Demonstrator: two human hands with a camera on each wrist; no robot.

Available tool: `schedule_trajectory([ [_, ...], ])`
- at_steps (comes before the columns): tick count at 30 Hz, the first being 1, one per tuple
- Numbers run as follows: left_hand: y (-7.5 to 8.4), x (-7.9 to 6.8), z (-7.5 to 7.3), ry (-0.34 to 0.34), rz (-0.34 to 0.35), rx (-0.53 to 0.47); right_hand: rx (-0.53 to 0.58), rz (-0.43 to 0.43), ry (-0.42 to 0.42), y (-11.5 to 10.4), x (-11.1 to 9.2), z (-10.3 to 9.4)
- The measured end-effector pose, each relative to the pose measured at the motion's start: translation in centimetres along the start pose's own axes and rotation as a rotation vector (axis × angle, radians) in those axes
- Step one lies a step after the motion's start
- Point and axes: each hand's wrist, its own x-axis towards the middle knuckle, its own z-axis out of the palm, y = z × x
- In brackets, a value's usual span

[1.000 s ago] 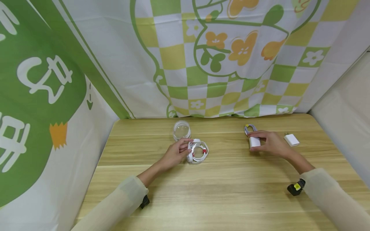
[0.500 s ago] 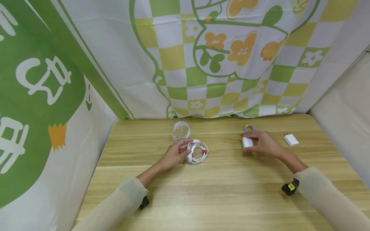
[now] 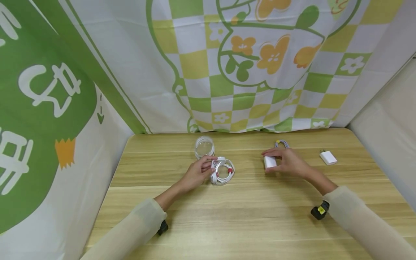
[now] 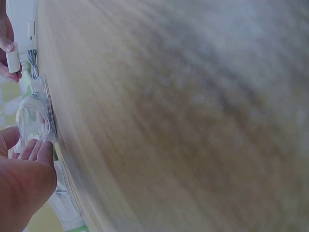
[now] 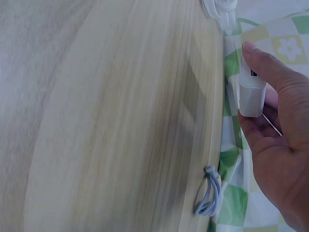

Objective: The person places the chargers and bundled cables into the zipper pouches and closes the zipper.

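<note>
My left hand [image 3: 198,172] pinches a coiled white cable in clear plastic packing [image 4: 33,121] at its near edge. Right beside and partly behind it lies a white coiled cable with a red tie [image 3: 230,170] on the table. My right hand [image 3: 289,162] holds a white charger plug block [image 3: 269,161] between thumb and fingers; in the right wrist view a dark port shows on the charger [image 5: 252,92]. Behind that hand is a purple-grey cable bundle with a yellow tie [image 3: 282,143], partly covered by the fingers in the head view.
A second clear round pack with a white coil [image 3: 204,146] sits behind my left hand. To the right, another white charger [image 3: 328,157] rests on the wooden table [image 3: 247,216], prongs toward the back. A patterned curtain [image 3: 227,104] hangs along the far edge.
My right hand has moved left with the white charger, away from the other charger and past the purple-grey cable. The left hand and its pack have stayed in place.
</note>
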Motion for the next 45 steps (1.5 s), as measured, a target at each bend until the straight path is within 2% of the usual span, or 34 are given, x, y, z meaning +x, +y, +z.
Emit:
schedule_trajectory([
  [14, 0.2, -0.1, -0.1, -0.007, 0.000, -0.002, 0.081, -0.028, -0.045, -1.8, 1.1, 1.2],
  [18, 0.1, -0.2, -0.1, -0.006, 0.001, -0.007, 0.067, -0.065, -0.038, -2.2, 1.4, 1.6],
  [25, 0.1, -0.1, -0.1, -0.004, 0.001, -0.011, 0.072, -0.066, -0.060, -2.7, 1.8, 2.4],
  [31, 0.1, 0.0, 0.0, -0.004, 0.000, -0.013, 0.079, -0.101, -0.050, -3.2, 2.1, 3.1],
  [38, 0.0, -0.1, -0.1, -0.008, -0.001, -0.014, 0.128, -0.062, -0.089, -4.0, 2.4, 4.0],
  [45, 0.0, -0.2, -0.2, -0.009, -0.006, -0.013, 0.123, -0.059, -0.097, -4.6, 2.7, 4.5],
])
